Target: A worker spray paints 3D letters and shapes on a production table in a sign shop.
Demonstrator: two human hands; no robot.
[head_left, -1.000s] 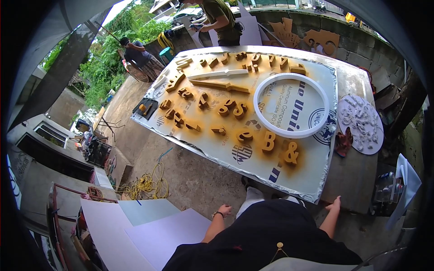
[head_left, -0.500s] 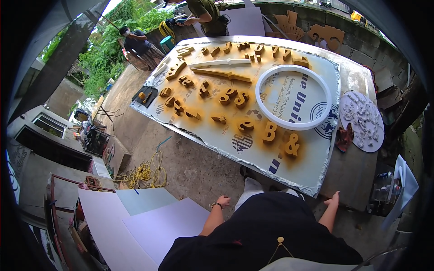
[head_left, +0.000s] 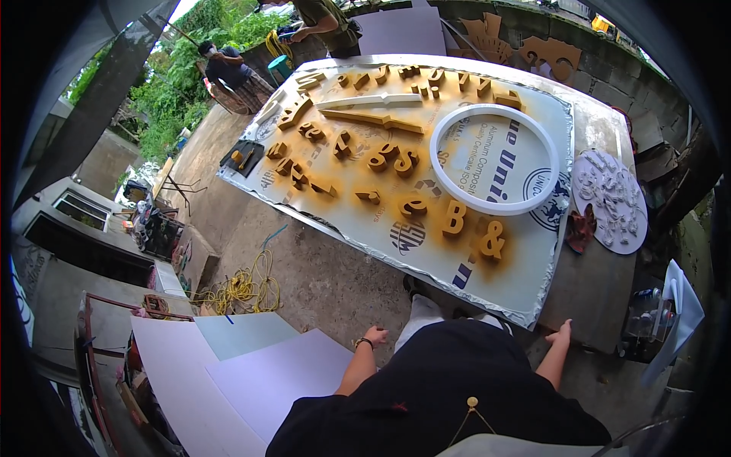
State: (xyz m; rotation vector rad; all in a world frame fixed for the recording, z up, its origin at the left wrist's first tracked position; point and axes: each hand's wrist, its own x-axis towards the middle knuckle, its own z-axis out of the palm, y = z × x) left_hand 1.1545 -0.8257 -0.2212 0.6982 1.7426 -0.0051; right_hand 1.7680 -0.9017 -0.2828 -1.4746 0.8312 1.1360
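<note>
Both hands hang at my sides, away from the work table. My left hand (head_left: pixel 374 336), with a dark band at its wrist, is loosely open and holds nothing I can see. Near the table's front right corner is my right hand (head_left: pixel 561 333), its fingers loosely apart with nothing visible in them. Gold-painted raised letters (head_left: pixel 454 218) stand spread over the large film-covered board (head_left: pixel 343 228) on the table. A white ring (head_left: pixel 438 177) lies among them at the right. Two long tapered strips, one white (head_left: pixel 373 101) and one gold (head_left: pixel 373 119), lie farther back.
A white oval panel (head_left: pixel 588 164) holding small pale pieces lies right of the board, beside a dark red cloth (head_left: pixel 581 231). Flat sheets (head_left: pixel 282 381) and a yellow coiled cord (head_left: pixel 247 289) are at lower left. Two people (head_left: pixel 232 76) (head_left: pixel 327 27) stand beyond the table.
My view has shifted very slightly. At the back, the person beside the table has moved a little to the left. My hands stay almost still at my sides.
</note>
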